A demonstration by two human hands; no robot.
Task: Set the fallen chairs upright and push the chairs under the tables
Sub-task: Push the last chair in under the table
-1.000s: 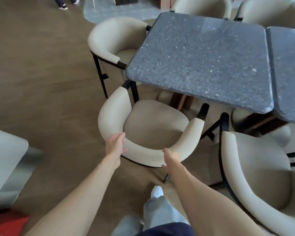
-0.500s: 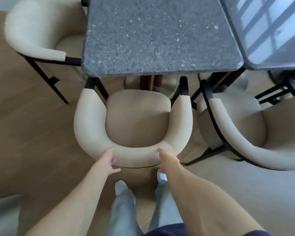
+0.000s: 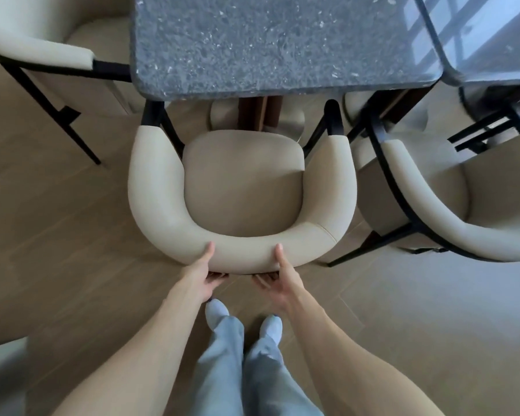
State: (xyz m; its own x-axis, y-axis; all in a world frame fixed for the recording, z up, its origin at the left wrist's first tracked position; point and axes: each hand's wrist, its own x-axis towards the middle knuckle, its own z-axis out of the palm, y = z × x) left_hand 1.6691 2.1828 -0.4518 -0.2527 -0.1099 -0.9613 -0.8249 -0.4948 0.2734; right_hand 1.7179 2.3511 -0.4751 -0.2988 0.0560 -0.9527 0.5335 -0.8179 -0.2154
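Note:
A cream upholstered chair (image 3: 242,187) with a curved backrest and black metal frame stands upright, facing the grey speckled table (image 3: 276,40). Its armrest tips sit just at the table's near edge. My left hand (image 3: 203,276) grips the backrest from behind, thumb on top and fingers under the rim. My right hand (image 3: 278,277) holds the same backrest a little to the right in the same way.
Another cream chair (image 3: 433,205) stands close on the right, angled, its black frame nearly touching the held chair. A third chair (image 3: 42,46) sits at the table's left side. A second table (image 3: 493,34) adjoins at the upper right. My feet stand on the wooden floor (image 3: 57,235).
The chair has turned square to the table and slid closer to it. I have stepped in behind it. My hands shifted from the top of the backrest to gripping its rear rim.

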